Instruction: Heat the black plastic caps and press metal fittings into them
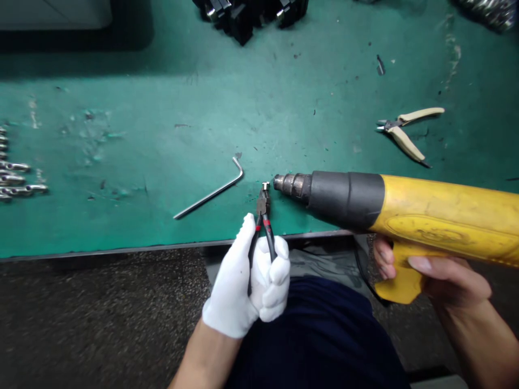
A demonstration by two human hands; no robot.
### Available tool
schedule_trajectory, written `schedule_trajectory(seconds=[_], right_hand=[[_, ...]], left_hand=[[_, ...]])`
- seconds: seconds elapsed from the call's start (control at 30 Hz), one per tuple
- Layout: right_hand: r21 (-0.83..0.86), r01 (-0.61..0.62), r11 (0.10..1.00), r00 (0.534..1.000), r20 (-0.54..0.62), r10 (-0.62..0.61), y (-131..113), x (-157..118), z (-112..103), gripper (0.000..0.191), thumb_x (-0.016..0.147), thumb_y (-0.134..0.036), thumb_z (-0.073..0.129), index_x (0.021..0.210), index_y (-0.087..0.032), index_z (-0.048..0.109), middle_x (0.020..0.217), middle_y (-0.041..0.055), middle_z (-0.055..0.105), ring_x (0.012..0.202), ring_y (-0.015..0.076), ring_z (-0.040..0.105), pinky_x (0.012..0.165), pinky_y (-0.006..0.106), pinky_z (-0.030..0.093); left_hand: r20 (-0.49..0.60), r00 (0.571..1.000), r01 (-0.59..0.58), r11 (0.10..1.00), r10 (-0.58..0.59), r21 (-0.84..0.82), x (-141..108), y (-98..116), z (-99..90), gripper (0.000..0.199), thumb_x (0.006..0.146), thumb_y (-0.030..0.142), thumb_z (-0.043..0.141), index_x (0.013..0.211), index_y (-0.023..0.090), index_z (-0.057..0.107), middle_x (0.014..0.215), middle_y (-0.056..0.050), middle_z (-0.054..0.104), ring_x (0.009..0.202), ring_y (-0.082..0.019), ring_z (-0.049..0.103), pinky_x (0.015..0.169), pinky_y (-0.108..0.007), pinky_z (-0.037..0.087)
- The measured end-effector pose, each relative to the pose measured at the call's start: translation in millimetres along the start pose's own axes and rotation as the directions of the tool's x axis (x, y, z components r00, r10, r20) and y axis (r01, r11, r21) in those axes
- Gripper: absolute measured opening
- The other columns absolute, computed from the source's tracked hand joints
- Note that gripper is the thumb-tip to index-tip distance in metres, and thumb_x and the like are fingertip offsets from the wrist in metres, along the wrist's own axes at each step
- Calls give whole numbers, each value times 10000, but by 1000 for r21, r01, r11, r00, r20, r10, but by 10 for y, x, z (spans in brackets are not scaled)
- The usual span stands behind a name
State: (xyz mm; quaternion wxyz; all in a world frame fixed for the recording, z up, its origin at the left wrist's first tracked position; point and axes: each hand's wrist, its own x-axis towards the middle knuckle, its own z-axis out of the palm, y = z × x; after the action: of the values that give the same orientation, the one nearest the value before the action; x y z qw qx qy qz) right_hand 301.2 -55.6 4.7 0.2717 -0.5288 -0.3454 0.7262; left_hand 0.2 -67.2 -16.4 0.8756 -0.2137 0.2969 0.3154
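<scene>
My left hand, in a white glove, is wrapped round the dark handles of a pair of pliers with red bands. A small shiny metal piece sits in the jaws, which point away from me over the table's near edge. My bare right hand grips the handle of a yellow heat gun. Its dark stepped nozzle points left, a short gap from the metal piece. A silver hex key lies on the table left of the pliers.
On the green table lie cutting pliers with cream handles at right. Several metal fittings lie at far left. Black parts sit at the back, a grey box at back left, and a bag of metal parts at back right.
</scene>
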Motion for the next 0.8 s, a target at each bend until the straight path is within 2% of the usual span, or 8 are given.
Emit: schedule_trajectory(seconds=[0.1,0.2,0.43,0.67,0.8], right_hand=[[7,-3,1000,997,76,2,23,-9,-55,410,841,-438,643,1192,-231,600,866,87,639,668,258,618,586,391,474],[21,7,1000,996,91,-9,41,-12,-74,431,854,-425,635,1241,-245,577,880,82,637,679,257,618,589,387,481],[54,-20,998,993,121,13,33,25,-96,344,837,-430,633,1111,-221,627,869,90,612,669,258,610,588,396,497],[58,7,998,993,115,-14,14,29,-56,326,846,-419,629,1106,-223,643,844,92,629,654,255,610,570,381,500],[60,-14,998,997,72,10,2,36,-33,331,836,-431,644,1091,-220,648,846,92,635,642,249,606,565,372,488]], left_hand=[[0,1000,1,1000,-1,-4,-1,3,13,672,956,707,372,788,133,677,539,-9,542,321,-110,465,275,-219,395],[-6,1000,5,1000,-5,-11,-8,10,26,674,952,711,376,777,134,677,534,-9,542,313,-108,462,267,-215,391],[16,1000,-9,998,10,-65,-52,10,39,607,977,657,378,801,166,688,487,15,519,274,-112,444,251,-233,415],[79,996,-14,982,29,-189,-64,-14,46,568,1005,623,335,836,188,659,439,58,437,229,-60,270,248,-210,409],[91,996,-3,978,23,-207,-62,-22,35,560,1000,632,346,831,192,649,444,56,448,231,-60,271,257,-212,423]])
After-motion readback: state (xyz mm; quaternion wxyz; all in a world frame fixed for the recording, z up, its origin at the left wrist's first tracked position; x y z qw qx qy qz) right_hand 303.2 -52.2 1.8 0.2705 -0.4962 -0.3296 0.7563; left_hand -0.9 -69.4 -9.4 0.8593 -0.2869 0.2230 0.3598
